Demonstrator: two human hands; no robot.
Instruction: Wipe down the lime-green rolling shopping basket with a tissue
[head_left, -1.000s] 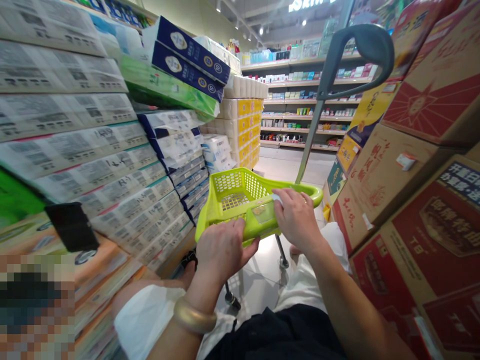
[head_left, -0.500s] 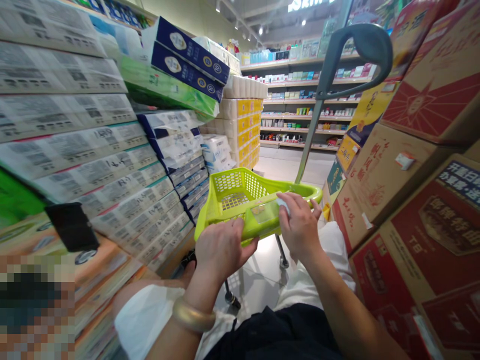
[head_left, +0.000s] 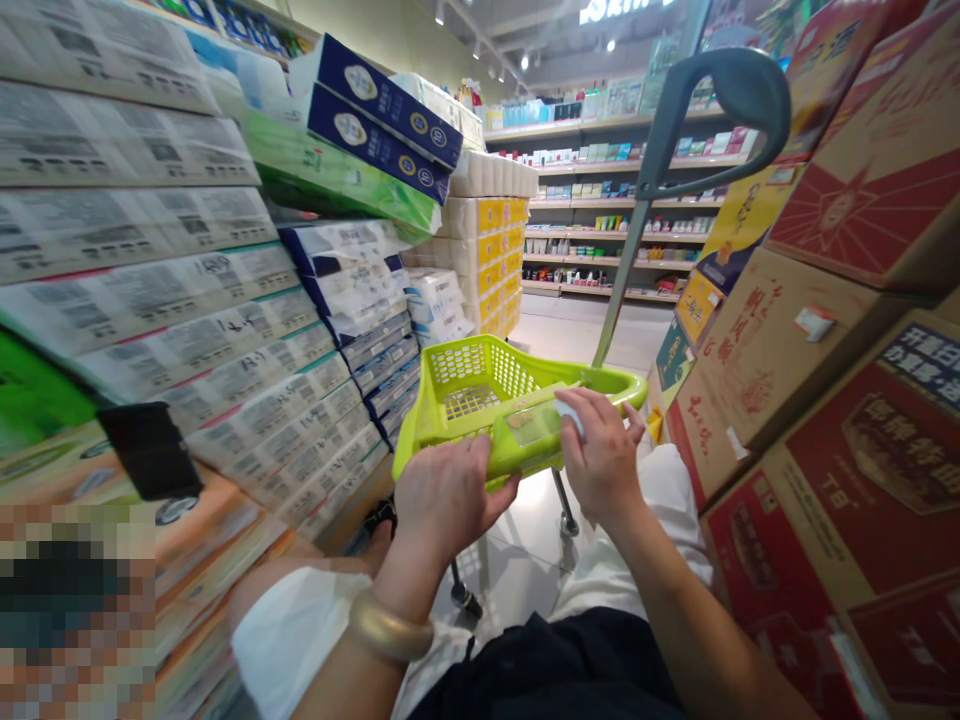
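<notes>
A lime-green shopping basket (head_left: 480, 385) on wheels stands in front of me, its grey handle (head_left: 720, 100) rising at the upper right. My left hand (head_left: 442, 495) grips the basket's near rim, fingers curled over the edge. My right hand (head_left: 604, 460) rests on the near rim further right, its fingers pinched on a small white piece (head_left: 568, 412) pressed against the rim beside a clear label patch (head_left: 529, 428). I cannot make out what the white piece is. A gold bangle (head_left: 390, 630) circles my left wrist.
Stacked tissue packs (head_left: 225, 330) wall the left side, with blue boxes (head_left: 375, 120) on top. Red and brown cartons (head_left: 847, 300) crowd the right. A black phone (head_left: 150, 450) leans on the left packs. The aisle floor (head_left: 577, 335) leads to far shelves (head_left: 600, 200).
My right hand has slid down and slightly right along the basket rim, its fingers curling in on the white piece. My left hand and the basket have barely moved.
</notes>
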